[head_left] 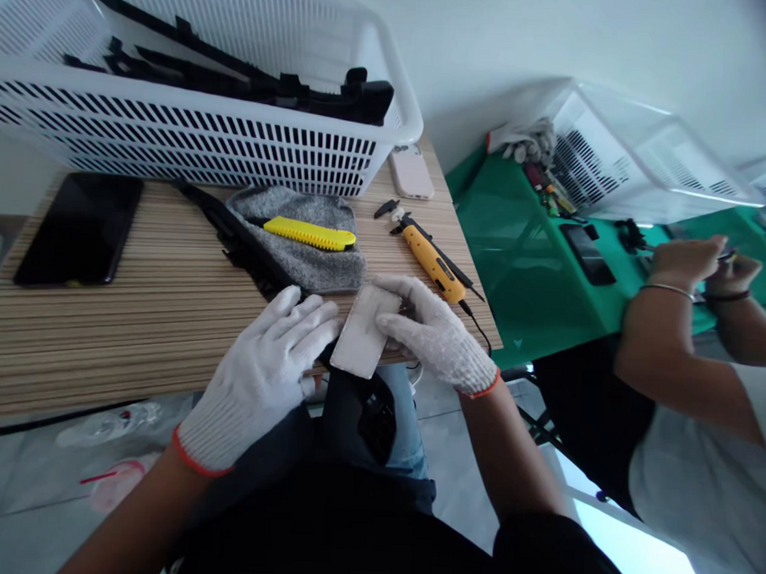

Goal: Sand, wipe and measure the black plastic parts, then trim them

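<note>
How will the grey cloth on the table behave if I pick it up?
The grey cloth is probably soft and floppy, as its surface looks fuzzy and rumpled. The yellow cutter rests on it, so it may slide off when the cloth tilts. The long black strip runs along its edge and could catch or drag.

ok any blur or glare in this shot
Head view: the green table leans, likely lens distortion; glare whitens the floor at lower right; upper-right corner falls dark; co-worker's hands look soft, yellow cutter clearer.
</note>
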